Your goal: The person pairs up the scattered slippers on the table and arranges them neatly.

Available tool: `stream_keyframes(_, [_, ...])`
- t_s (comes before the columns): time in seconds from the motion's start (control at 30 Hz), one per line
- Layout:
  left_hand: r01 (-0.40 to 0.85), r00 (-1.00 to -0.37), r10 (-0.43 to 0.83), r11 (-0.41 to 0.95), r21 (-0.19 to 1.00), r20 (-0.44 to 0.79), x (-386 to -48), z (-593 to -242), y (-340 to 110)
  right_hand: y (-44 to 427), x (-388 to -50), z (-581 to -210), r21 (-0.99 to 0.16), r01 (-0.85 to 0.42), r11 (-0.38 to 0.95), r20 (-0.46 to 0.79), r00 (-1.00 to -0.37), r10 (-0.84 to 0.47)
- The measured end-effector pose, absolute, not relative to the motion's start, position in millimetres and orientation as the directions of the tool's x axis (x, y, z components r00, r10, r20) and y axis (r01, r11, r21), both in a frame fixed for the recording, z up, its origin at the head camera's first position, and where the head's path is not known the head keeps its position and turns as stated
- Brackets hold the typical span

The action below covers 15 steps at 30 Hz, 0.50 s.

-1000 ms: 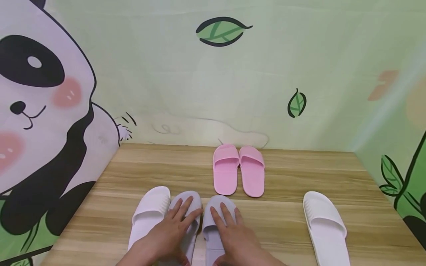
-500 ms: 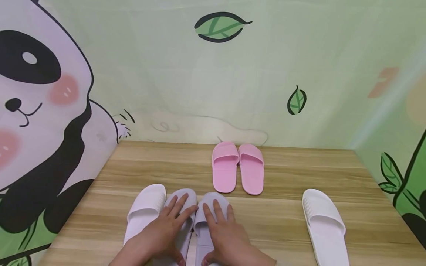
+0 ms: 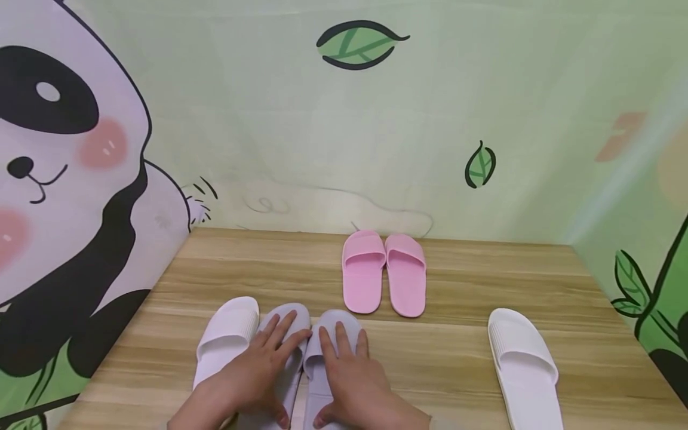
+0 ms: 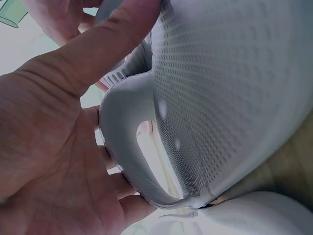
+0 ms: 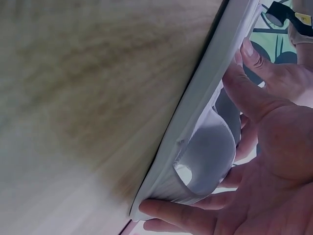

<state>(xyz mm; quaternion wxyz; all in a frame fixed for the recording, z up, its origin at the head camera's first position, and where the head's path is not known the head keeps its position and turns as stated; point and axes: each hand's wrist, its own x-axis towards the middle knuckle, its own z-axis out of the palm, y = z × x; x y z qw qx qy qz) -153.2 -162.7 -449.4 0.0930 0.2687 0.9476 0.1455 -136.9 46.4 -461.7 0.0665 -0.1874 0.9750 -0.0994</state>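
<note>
seems to be at the step of setting a pair side by side. lays the left hand [image 3: 258,367] along the left gray slipper [image 3: 288,382] and the right hand [image 3: 355,376] along the right gray slipper [image 3: 318,382], both with a wide grip, with fingers spread over straps and toes rather than curled tight; cannot tell the pressure in either. shows both at the near side of the wooden surface [image 3: 446,358], left of the middle, with toes pointing far, seemingly touching beside the straps and leaving a narrow gap at the near end. has the left white slipper [image 3: 228,331] just to the left, close against the gray, the right white slipper [image 3: 525,370] well apart on the right, and the pink slippers [image 3: 364,286] paired at the far side by the wall [image 3: 269,89]. probably calls next for closing that near gap with light inward pressure, then lifting both hands clear without nudging the left white slipper. judging by the split white pair, may then call for reaching right.
</note>
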Motion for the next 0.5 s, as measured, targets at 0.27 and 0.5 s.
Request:
stream_keyframes(0.27, [0.469, -0.841, 0.528, 0.821, 0.327, -0.119, -158, -449, -167, 39, -141, -460, -0.221, -0.338, 0.915, -0.08, -0.929, -0.362])
stream_keyframes(0.5, [0.451, -0.842, 0.517, 0.83, 0.327, -0.151, -163, -449, -170, 34, -146, -460, -0.238, -0.331, 0.913, -0.07, -0.932, -0.356])
